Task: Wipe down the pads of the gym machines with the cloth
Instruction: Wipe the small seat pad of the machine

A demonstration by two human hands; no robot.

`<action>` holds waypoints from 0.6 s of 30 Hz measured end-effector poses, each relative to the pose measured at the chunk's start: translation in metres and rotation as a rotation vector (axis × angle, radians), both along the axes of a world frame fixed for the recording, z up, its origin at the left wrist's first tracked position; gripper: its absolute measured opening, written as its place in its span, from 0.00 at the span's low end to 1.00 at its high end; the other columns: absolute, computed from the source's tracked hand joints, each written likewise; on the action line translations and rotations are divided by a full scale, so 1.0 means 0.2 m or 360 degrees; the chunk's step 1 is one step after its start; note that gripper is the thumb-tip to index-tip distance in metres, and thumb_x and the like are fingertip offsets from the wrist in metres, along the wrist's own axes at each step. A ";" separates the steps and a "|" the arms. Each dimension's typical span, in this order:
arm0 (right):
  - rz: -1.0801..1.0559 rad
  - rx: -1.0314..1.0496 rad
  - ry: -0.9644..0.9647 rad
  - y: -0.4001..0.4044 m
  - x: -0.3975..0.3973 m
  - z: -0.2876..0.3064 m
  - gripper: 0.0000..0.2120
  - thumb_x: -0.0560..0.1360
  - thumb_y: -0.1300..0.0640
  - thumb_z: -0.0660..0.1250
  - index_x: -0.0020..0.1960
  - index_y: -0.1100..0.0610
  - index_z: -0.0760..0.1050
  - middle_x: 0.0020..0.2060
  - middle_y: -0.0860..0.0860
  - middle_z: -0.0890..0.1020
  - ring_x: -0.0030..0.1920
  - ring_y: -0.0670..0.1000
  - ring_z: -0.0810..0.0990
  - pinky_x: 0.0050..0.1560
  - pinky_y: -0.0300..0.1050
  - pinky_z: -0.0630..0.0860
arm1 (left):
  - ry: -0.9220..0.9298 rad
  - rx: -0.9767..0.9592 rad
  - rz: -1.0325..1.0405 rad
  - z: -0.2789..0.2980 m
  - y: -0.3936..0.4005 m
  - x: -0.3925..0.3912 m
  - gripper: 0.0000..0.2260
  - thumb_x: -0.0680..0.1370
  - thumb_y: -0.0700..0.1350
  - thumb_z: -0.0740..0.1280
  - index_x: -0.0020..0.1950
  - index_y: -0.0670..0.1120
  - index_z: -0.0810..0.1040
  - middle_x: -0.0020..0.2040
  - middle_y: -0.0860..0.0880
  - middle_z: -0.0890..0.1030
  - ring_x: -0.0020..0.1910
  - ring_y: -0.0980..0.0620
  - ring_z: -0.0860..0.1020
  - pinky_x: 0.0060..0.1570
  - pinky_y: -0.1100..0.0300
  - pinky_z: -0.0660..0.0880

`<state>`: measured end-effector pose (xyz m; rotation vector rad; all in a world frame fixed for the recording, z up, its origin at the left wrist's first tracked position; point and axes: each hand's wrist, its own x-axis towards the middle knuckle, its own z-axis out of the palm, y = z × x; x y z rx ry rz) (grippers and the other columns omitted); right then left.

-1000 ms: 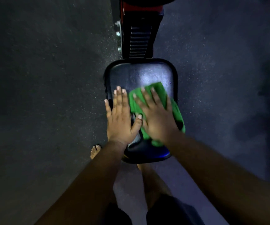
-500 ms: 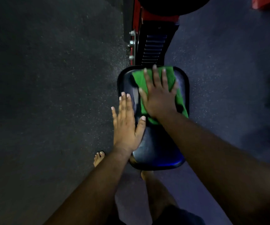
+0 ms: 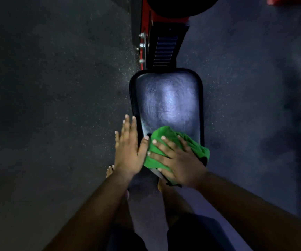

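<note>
Your right hand (image 3: pixel 177 161) lies flat on the green cloth (image 3: pixel 166 142), fingers spread and only slightly bent, pressing it onto the near end of the black seat pad (image 3: pixel 167 98); nothing is pinched, the palm does the holding. Part of the cloth bunches out past your little-finger side, over the pad's right edge. Your left hand (image 3: pixel 128 151) rests with straight fingers along the pad's left edge, thumb tip touching the cloth, gripping nothing. Ahead of both hands the pad's surface shows a bright sheen, likely damp or simply glossy; which one, you cannot tell. Beyond the pad stands the red machine frame (image 3: pixel 146 33) with its bolts. Handling notes, as judgement: the cloth is light, soft and limp, so it will ride up and fold under a flat palm on slick vinyl. Gather the loose bunch under your fingers before the next stroke, and keep pressure through the heel of the hand. The pad looks firm and fixed, so it should take weight without shifting; the left hand serves as a brace. Its rounded rim and near edge beneath your wrist probably still need a pass.
</note>
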<state>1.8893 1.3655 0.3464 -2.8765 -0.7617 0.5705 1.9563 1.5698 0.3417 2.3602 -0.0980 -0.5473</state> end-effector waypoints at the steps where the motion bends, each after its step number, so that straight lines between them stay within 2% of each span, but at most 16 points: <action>1: -0.0036 -0.0039 0.0007 -0.07 0.02 0.00 0.29 0.80 0.37 0.57 0.80 0.39 0.60 0.82 0.47 0.59 0.82 0.54 0.56 0.75 0.69 0.58 | -0.0003 0.0026 -0.0070 -0.01 -0.02 -0.02 0.34 0.81 0.64 0.46 0.84 0.49 0.48 0.84 0.50 0.45 0.83 0.53 0.45 0.80 0.42 0.44; 4: -0.0482 -0.0093 -0.0009 -0.10 0.25 -0.02 0.31 0.81 0.35 0.52 0.82 0.38 0.50 0.83 0.47 0.51 0.83 0.54 0.47 0.74 0.74 0.52 | -0.0029 -0.0030 -0.0050 -0.02 -0.08 -0.02 0.33 0.82 0.63 0.47 0.84 0.49 0.48 0.84 0.50 0.45 0.83 0.54 0.44 0.80 0.44 0.41; 6: -0.0831 -0.0088 -0.0012 0.03 0.45 -0.04 0.32 0.81 0.35 0.51 0.82 0.39 0.47 0.83 0.48 0.47 0.83 0.56 0.43 0.73 0.77 0.46 | -0.0066 -0.0112 0.0070 -0.03 -0.10 0.03 0.32 0.82 0.61 0.48 0.84 0.49 0.48 0.84 0.51 0.45 0.83 0.54 0.44 0.80 0.47 0.40; 7: -0.0900 -0.0080 0.0006 0.12 0.51 -0.04 0.32 0.82 0.36 0.51 0.82 0.40 0.47 0.83 0.49 0.46 0.82 0.58 0.43 0.72 0.77 0.44 | -0.0092 -0.0146 0.0143 -0.03 -0.11 0.05 0.32 0.83 0.61 0.48 0.84 0.49 0.48 0.84 0.51 0.45 0.83 0.54 0.44 0.80 0.48 0.40; 9: -0.0753 -0.0079 -0.0001 0.26 0.50 -0.05 0.32 0.81 0.39 0.51 0.83 0.43 0.49 0.83 0.50 0.47 0.82 0.59 0.43 0.73 0.77 0.45 | -0.0122 -0.0164 0.0265 -0.03 -0.10 0.09 0.31 0.83 0.60 0.48 0.84 0.48 0.49 0.84 0.50 0.47 0.83 0.54 0.46 0.80 0.47 0.41; 11: -0.0399 -0.0041 -0.0016 0.30 0.32 -0.03 0.32 0.78 0.42 0.54 0.81 0.46 0.59 0.83 0.51 0.54 0.83 0.58 0.46 0.75 0.74 0.47 | -0.0110 -0.0115 0.0275 -0.03 -0.08 0.11 0.31 0.83 0.59 0.48 0.84 0.48 0.50 0.84 0.49 0.47 0.83 0.53 0.46 0.80 0.45 0.42; 13: -0.0135 0.0036 -0.0064 0.21 0.11 -0.02 0.27 0.79 0.41 0.58 0.76 0.46 0.69 0.80 0.50 0.62 0.82 0.57 0.51 0.76 0.71 0.49 | -0.0099 -0.0022 0.0148 -0.01 -0.08 0.10 0.32 0.82 0.60 0.47 0.84 0.48 0.50 0.84 0.48 0.48 0.83 0.52 0.47 0.80 0.43 0.43; 16: -0.0069 0.0076 -0.0140 -0.06 -0.04 -0.04 0.25 0.80 0.39 0.60 0.76 0.41 0.68 0.80 0.49 0.63 0.81 0.55 0.57 0.77 0.69 0.53 | -0.0112 0.0094 -0.0128 0.02 -0.13 0.04 0.32 0.82 0.60 0.49 0.84 0.48 0.52 0.84 0.47 0.49 0.83 0.50 0.48 0.79 0.39 0.46; 18: -0.0242 0.0020 -0.0108 -0.27 -0.03 -0.06 0.29 0.79 0.38 0.60 0.79 0.39 0.61 0.81 0.49 0.61 0.81 0.55 0.58 0.74 0.72 0.57 | -0.0147 0.0160 -0.0271 0.01 -0.17 0.01 0.32 0.82 0.60 0.51 0.84 0.48 0.53 0.84 0.47 0.50 0.83 0.49 0.50 0.79 0.37 0.47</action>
